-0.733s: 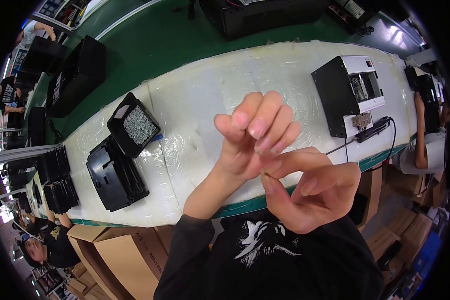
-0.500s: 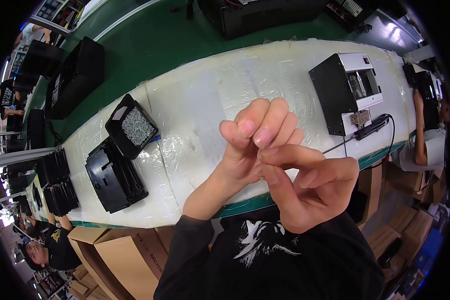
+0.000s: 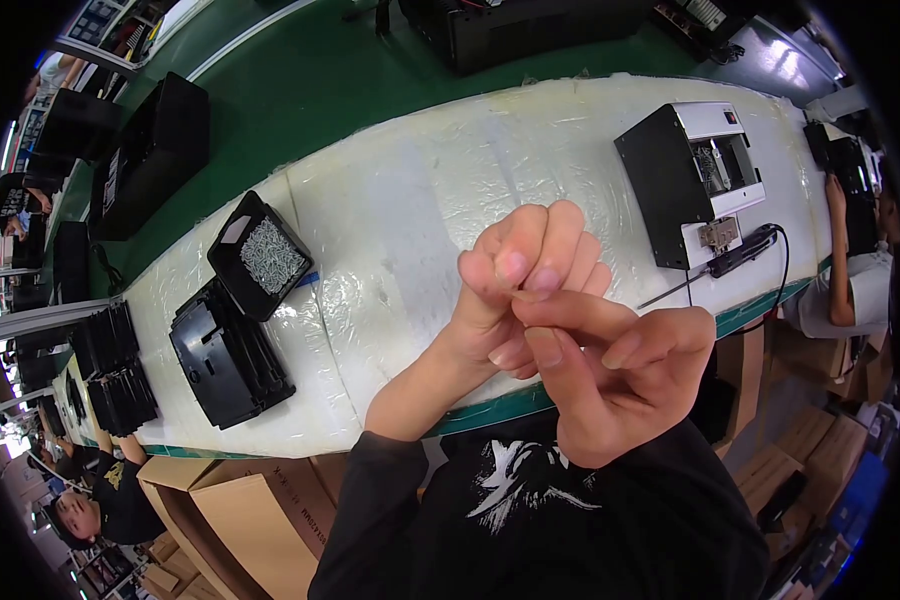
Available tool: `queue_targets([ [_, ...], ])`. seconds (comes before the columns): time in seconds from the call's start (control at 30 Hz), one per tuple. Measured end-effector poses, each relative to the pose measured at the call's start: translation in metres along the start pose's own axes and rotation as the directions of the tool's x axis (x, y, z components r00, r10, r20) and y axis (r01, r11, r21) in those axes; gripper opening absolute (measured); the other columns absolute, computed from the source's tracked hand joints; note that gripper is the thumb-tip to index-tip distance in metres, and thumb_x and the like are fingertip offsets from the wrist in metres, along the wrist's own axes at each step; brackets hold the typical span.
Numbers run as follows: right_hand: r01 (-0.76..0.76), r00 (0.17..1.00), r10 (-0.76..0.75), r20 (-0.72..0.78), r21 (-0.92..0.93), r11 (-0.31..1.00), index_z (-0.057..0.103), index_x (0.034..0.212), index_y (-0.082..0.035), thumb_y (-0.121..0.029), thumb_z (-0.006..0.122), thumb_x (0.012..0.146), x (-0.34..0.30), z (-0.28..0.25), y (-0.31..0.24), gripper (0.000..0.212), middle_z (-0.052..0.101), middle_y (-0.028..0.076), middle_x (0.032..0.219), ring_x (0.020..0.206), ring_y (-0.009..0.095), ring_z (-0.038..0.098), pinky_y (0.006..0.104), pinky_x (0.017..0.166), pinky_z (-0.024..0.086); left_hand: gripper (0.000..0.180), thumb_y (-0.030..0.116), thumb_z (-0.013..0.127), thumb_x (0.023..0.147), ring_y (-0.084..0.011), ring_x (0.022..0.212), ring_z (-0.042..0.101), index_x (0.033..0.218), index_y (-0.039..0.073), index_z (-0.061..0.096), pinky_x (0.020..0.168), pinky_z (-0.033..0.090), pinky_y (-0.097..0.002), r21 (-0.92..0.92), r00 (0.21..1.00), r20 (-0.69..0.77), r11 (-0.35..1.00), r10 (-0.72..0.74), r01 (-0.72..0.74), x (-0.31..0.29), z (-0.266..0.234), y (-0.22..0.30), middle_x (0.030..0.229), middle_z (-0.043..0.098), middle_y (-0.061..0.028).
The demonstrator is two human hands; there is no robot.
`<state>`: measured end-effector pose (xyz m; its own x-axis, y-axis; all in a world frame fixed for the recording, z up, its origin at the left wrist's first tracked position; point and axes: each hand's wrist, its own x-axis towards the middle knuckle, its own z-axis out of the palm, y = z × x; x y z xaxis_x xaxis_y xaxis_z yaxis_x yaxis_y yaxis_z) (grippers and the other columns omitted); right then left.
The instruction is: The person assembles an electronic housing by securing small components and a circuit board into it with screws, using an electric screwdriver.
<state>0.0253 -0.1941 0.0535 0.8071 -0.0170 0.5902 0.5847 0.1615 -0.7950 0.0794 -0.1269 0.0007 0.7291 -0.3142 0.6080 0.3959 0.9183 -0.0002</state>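
My left hand (image 3: 535, 262) is raised above the middle of the table with its fingers curled in. My right hand (image 3: 635, 375) meets it from the right, index fingertip touching the left fingertips and thumb bent just below. Whatever lies between the fingers, if anything, is too small or hidden to make out. To the left on the table stands a black tray (image 3: 225, 262) of small silver screws (image 3: 273, 257). Beside it lies a stack of black plastic housings (image 3: 220, 360). Farther right is a black-and-silver screw feeder (image 3: 655, 185), with a black electric screwdriver (image 3: 745, 252) lying before it.
Clear film covers the white table top (image 3: 400, 230). Behind it runs a green surface (image 3: 300, 95) carrying large black cases (image 3: 155, 155). An open cardboard box (image 3: 255, 520) stands below the near left edge. Co-workers sit at the far left and at the right (image 3: 850, 290).
My left hand has shifted slightly right, and its thumb now shows lower, beneath the right index finger. The right index finger has moved up a little, widening the gap to its thumb.
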Motion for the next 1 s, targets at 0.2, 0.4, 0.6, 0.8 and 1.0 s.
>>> queue_targets([
  [0.2, -0.067, 0.996, 0.053, 0.069, 0.215, 0.974, 0.035, 0.087, 0.003, 0.019, 0.053, 0.079, -0.001, -0.009, -0.001, 0.025, 0.058, 0.034, 0.105, 0.088, 0.028, 0.065, 0.0341, 0.073, 0.054, 0.029, 0.041, 0.063, 0.084, -0.0063, 0.065, 0.041, 0.078, 0.017, 0.05, 0.057, 0.037, -0.0201, 0.04, 0.999, -0.007, 0.998, 0.038, -0.038, 0.0, 0.0, -0.002, 0.079, 0.046, 0.0043],
  [0.4, -0.088, 0.995, 0.076, 0.07, 0.176, 0.981, 0.034, 0.09, 0.002, 0.02, 0.053, 0.079, -0.002, -0.009, -0.004, 0.027, 0.058, 0.034, 0.106, 0.091, 0.029, 0.065, 0.0346, 0.075, 0.054, 0.03, 0.04, 0.065, 0.084, -0.0061, 0.063, 0.04, 0.076, 0.016, 0.049, 0.056, 0.036, -0.0199, 0.069, 0.998, -0.043, 0.997, 0.041, -0.038, 0.0, 0.002, -0.002, 0.077, 0.046, 0.0042],
  [0.6, -0.072, 0.997, 0.071, -0.023, -0.057, 0.996, 0.028, 0.091, -0.003, 0.017, 0.059, 0.076, -0.001, 0.001, -0.006, 0.039, 0.063, 0.03, 0.083, 0.065, 0.021, 0.064, 0.0229, 0.058, 0.05, 0.031, 0.041, 0.065, 0.083, -0.0059, 0.061, 0.04, 0.076, 0.016, 0.049, 0.055, 0.034, -0.02, 0.142, 0.999, -0.038, 0.99, 0.021, -0.015, 0.002, 0.004, 0.003, 0.076, 0.046, 0.0041],
  [0.8, -0.137, 0.99, 0.129, 0.06, 0.162, 0.977, 0.031, 0.093, -0.003, 0.018, 0.056, 0.074, -0.003, 0.001, -0.007, 0.037, 0.062, 0.028, 0.08, 0.062, 0.023, 0.063, 0.0266, 0.061, 0.051, 0.033, 0.041, 0.066, 0.083, -0.0066, 0.059, 0.039, 0.076, 0.014, 0.049, 0.053, 0.032, -0.0207, 0.179, 0.988, -0.154, 0.984, 0.03, -0.002, -0.003, 0.001, -0.001, 0.074, 0.045, 0.003],
  [1.0, -0.002, 1.0, 0.001, 0.008, 0.018, 1.0, 0.038, 0.092, -0.005, 0.019, 0.065, 0.064, -0.004, -0.017, -0.01, 0.045, 0.06, 0.019, 0.094, 0.08, 0.022, 0.063, 0.0291, 0.073, 0.049, 0.021, 0.008, 0.078, 0.069, -0.0126, 0.067, 0.052, 0.074, 0.005, 0.059, 0.059, 0.042, -0.0222, 0.564, 0.998, -0.059, 0.826, 0.039, 0.001, -0.005, 0.001, 0.018, 0.08, 0.055, -0.0057],
])
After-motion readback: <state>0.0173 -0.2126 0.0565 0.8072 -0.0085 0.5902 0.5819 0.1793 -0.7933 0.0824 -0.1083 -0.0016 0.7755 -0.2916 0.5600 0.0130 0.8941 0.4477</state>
